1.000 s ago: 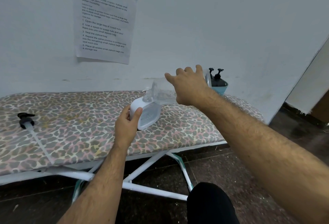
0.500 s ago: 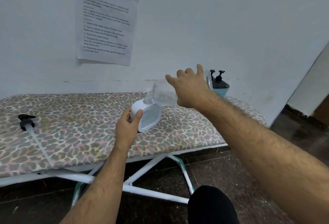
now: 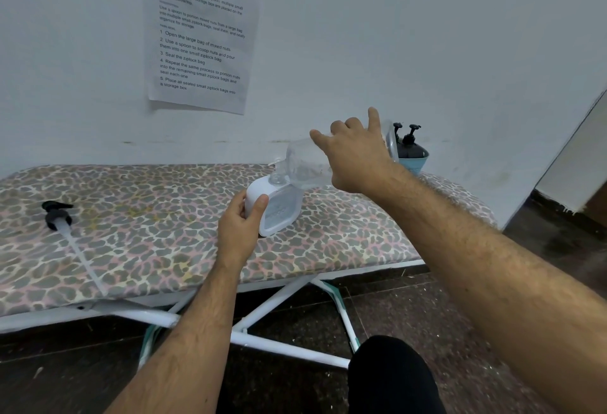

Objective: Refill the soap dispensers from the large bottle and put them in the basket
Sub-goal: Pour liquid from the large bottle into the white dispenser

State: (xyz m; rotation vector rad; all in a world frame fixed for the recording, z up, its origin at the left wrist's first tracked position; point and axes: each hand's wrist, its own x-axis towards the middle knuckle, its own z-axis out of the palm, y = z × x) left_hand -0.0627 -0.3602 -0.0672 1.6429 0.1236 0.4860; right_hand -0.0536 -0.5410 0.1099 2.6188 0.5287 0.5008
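Left hand [image 3: 241, 221] wrapped round white soap dispenser [image 3: 274, 205], upright on leopard-print ironing board [image 3: 147, 236]. Right hand [image 3: 356, 157] clamped on clear large bottle [image 3: 305, 164], tipped with mouth at dispenser neck. Black pump head [image 3: 56, 214] with long tube lying far left on board, well apart. Blue basket [image 3: 415, 162] at far right end, holding dark pump bottles [image 3: 410, 145]. Printed sheet [image 3: 203, 29] taped on pale wall; dark speckled floor below white crossed legs.
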